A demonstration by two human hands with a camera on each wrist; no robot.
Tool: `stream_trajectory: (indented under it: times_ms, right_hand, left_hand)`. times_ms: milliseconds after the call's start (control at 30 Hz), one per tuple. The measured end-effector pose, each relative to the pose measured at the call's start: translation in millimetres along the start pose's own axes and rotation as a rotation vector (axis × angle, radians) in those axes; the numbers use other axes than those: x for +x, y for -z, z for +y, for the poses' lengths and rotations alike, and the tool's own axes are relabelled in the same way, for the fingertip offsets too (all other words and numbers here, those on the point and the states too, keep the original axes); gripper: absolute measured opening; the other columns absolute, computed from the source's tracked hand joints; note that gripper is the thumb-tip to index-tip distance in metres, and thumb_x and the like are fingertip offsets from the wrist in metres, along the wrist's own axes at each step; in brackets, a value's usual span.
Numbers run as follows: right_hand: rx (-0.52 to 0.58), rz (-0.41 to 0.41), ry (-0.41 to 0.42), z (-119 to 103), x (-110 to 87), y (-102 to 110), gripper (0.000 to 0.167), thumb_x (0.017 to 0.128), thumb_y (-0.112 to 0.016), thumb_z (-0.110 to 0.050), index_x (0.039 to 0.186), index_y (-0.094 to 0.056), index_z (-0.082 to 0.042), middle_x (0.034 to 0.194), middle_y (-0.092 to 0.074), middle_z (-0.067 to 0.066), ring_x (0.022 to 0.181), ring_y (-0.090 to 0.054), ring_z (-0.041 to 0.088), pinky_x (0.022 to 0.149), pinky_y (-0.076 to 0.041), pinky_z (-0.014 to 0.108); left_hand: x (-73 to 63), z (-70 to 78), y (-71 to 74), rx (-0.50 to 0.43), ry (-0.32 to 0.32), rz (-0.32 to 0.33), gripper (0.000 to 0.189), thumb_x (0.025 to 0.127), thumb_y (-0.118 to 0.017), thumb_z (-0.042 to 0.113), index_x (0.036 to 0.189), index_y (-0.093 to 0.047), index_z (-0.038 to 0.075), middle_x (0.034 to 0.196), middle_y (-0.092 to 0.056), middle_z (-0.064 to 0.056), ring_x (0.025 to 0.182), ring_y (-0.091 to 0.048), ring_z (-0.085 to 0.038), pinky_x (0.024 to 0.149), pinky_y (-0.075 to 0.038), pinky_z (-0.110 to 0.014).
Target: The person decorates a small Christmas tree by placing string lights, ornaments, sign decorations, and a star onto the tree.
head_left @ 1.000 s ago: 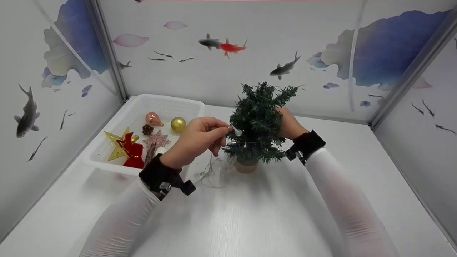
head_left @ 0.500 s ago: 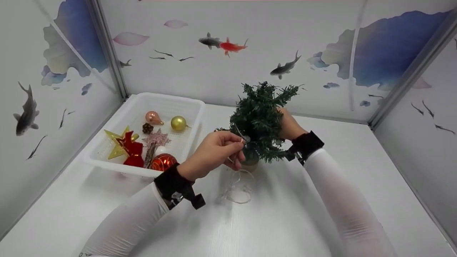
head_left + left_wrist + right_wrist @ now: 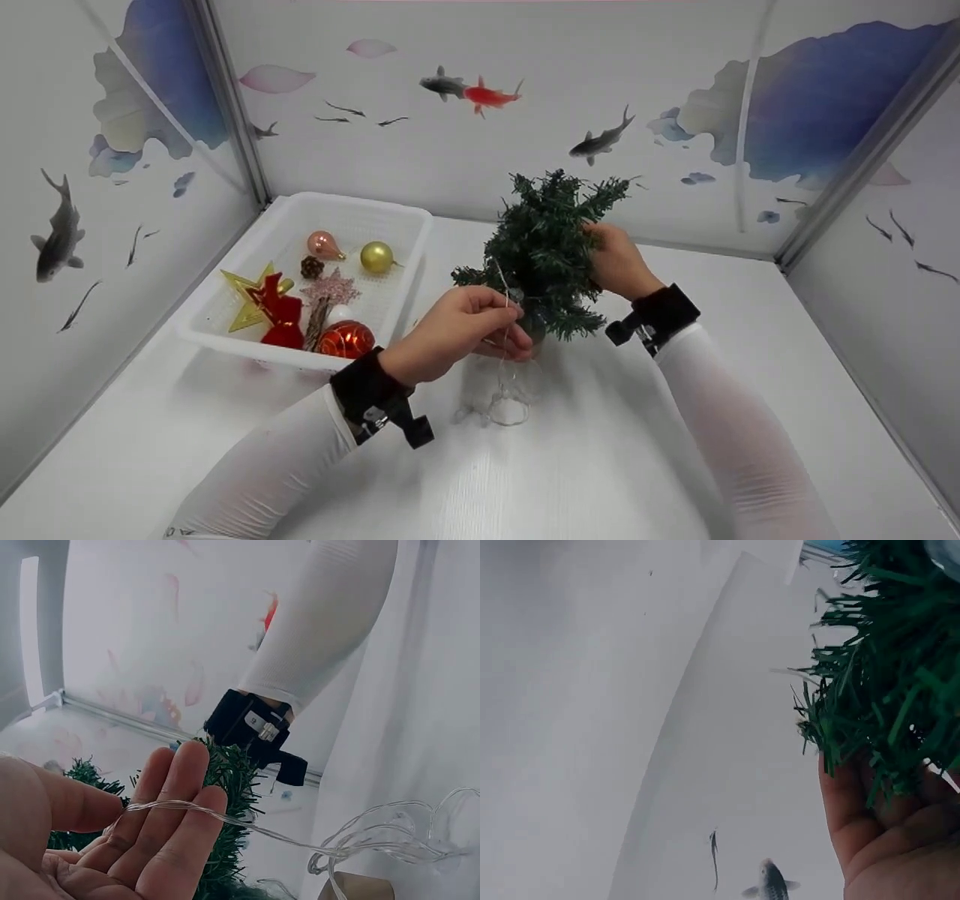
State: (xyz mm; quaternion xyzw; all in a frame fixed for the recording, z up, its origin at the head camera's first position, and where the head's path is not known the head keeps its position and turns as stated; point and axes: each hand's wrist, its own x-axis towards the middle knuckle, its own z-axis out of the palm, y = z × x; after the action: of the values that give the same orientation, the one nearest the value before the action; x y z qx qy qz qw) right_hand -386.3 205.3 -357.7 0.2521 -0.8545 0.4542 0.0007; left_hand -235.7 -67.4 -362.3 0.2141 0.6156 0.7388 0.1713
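A small green Christmas tree [image 3: 544, 251] stands right of centre in the head view; its base is mostly hidden behind my left hand [image 3: 466, 326]. Between thumb and fingers, that hand pinches the thin clear wire of a string of lights [image 3: 277, 834]. The rest of the string hangs in loose loops to the table, and a tan pot [image 3: 360, 889] shows beside it in the left wrist view. My right hand [image 3: 622, 260] holds the tree's right side, its fingertips hidden among the branches [image 3: 900, 675].
A white basket [image 3: 196, 330] at the left bears a gold star [image 3: 244, 319], a red bow-like ornament [image 3: 283, 322], a pink snowflake [image 3: 332, 289], a pinecone [image 3: 311, 267] and several baubles. White patterned walls [image 3: 480, 165] enclose the table [image 3: 600, 465] behind and at both sides.
My left hand has moved right and down with the wire, across the front of the tree's lower part. The wire loops shifted right. My right hand moved slightly right, still at the tree.
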Motion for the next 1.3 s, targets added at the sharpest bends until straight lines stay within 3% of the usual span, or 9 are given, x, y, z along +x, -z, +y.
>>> stream_trajectory:
  times_ms: [67,100,167,300,433,600,733,1000,1300]
  right_hand:
    - [0.065,0.109,0.013,3.1,-10.4,0.1,0.040,0.096,-0.043,0.003,0.132,-0.055,-0.006,0.125,-0.061,0.012,0.079,-0.057,0.012,0.087,-0.048,0.037]
    - [-0.065,0.195,0.075,4.6,-16.5,-0.4,0.039,0.096,-0.046,0.001,0.133,-0.055,-0.006,0.135,-0.056,0.014,0.090,-0.062,0.017,0.083,-0.049,0.037]
    - [-0.092,0.326,0.134,4.1,-30.0,-1.2,0.028,0.097,-0.052,-0.005,0.124,-0.061,-0.005,0.121,-0.063,0.013,0.109,-0.059,0.021,0.093,-0.047,0.034]
    - [0.003,0.551,0.224,-9.3,-67.7,-3.0,0.017,0.095,-0.059,-0.008,0.107,-0.065,0.003,0.090,-0.064,0.011,0.079,-0.059,0.016,0.069,-0.046,0.021]
    - [0.051,0.662,0.463,-15.3,-100.9,-8.9,0.006,0.086,-0.060,0.008,0.089,-0.064,0.011,0.072,-0.057,0.011,0.063,-0.050,0.009,0.059,-0.040,0.017]
    - [0.043,0.512,0.748,-11.1,-124.3,-28.4,0.013,0.070,-0.055,0.020,0.075,-0.062,0.010,0.063,-0.053,0.008,0.056,-0.046,0.008,0.054,-0.038,0.018]
    - [0.082,0.279,0.796,-12.5,-134.2,-48.0,0.024,0.069,-0.057,0.022,0.081,-0.066,0.003,0.067,-0.058,0.007,0.057,-0.049,0.010,0.053,-0.040,0.019]
    - [0.224,-0.073,0.587,-23.1,-134.4,-76.3,0.022,0.084,-0.060,0.016,0.101,-0.068,0.004,0.087,-0.069,0.018,0.076,-0.068,0.017,0.059,-0.055,0.028]
    - [0.285,-0.163,0.382,-26.8,-128.7,-95.6,0.023,0.088,-0.065,0.003,0.111,-0.066,0.006,0.103,-0.070,0.021,0.095,-0.068,0.033,0.076,-0.058,0.039]
  left_hand:
    - [0.5,-0.9,-0.4,-0.001,0.004,-0.008,0.034,0.098,-0.056,0.015,0.116,-0.053,-0.014,0.096,-0.070,-0.026,0.090,-0.071,-0.037,0.084,-0.055,-0.049]
    - [0.7,-1.2,-0.6,-0.001,0.007,-0.011,0.035,0.098,-0.055,0.015,0.116,-0.053,-0.014,0.097,-0.070,-0.026,0.091,-0.070,-0.038,0.085,-0.054,-0.049]
    - [1.1,-1.2,-1.1,-0.001,0.004,-0.016,0.034,0.099,-0.053,0.015,0.116,-0.052,-0.014,0.097,-0.070,-0.026,0.092,-0.070,-0.038,0.086,-0.054,-0.050]
    - [2.0,0.1,-2.0,0.006,-0.012,-0.015,0.032,0.099,-0.051,0.014,0.116,-0.053,-0.014,0.098,-0.070,-0.025,0.094,-0.070,-0.038,0.086,-0.054,-0.048]
    - [2.7,0.8,-2.0,0.012,-0.025,-0.008,0.032,0.099,-0.052,0.014,0.115,-0.053,-0.014,0.098,-0.071,-0.024,0.094,-0.070,-0.038,0.085,-0.055,-0.047]
    - [2.4,-0.6,-1.9,0.033,-0.021,0.009,0.032,0.099,-0.052,0.015,0.116,-0.053,-0.012,0.100,-0.071,-0.022,0.095,-0.070,-0.035,0.086,-0.055,-0.044]
    - [1.6,-1.5,-2.0,0.069,-0.012,0.013,0.033,0.099,-0.053,0.018,0.116,-0.054,-0.011,0.101,-0.072,-0.019,0.095,-0.070,-0.033,0.087,-0.054,-0.046]
    - [3.9,-2.6,-3.0,0.117,-0.020,0.022,0.026,0.099,-0.055,0.019,0.112,-0.059,-0.004,0.101,-0.073,-0.016,0.097,-0.069,-0.036,0.087,-0.053,-0.049]
    - [4.9,-4.2,-5.1,0.185,-0.027,0.039,0.024,0.098,-0.057,0.020,0.108,-0.062,0.000,0.100,-0.074,-0.012,0.096,-0.067,-0.036,0.084,-0.054,-0.045]
